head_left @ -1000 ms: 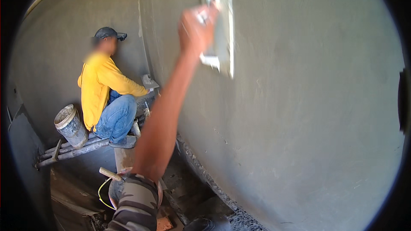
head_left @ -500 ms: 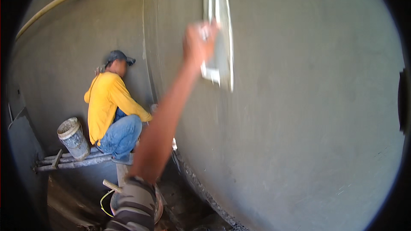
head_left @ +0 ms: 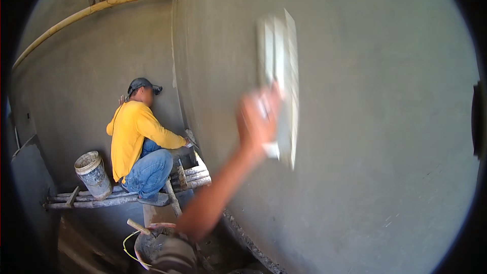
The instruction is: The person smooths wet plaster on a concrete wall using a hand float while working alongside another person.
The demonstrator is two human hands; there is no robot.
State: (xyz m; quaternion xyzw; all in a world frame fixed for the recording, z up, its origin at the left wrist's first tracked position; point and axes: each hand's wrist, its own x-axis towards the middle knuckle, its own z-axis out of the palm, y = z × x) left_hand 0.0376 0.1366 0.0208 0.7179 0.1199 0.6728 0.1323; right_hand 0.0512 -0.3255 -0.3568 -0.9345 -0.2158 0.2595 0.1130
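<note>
My left hand is closed round the handle of a long rectangular plastering trowel, blurred by motion. Its pale, shiny blade stands nearly upright at the grey plastered wall; I cannot tell whether the whole face touches. My bare forearm rises from the lower middle, with a dark patterned sleeve at the elbow. No part of my right hand shows.
A co-worker in a yellow shirt squats at left on wooden poles, one hand near the wall corner with a small tool. A plaster-stained bucket stands behind. Below is another bucket with a wooden-handled tool. A bamboo pole crosses the upper left.
My left hand and the trowel have moved down the wall and a little to the right. The view has shifted slightly, and the co-worker's outstretched hand now shows.
</note>
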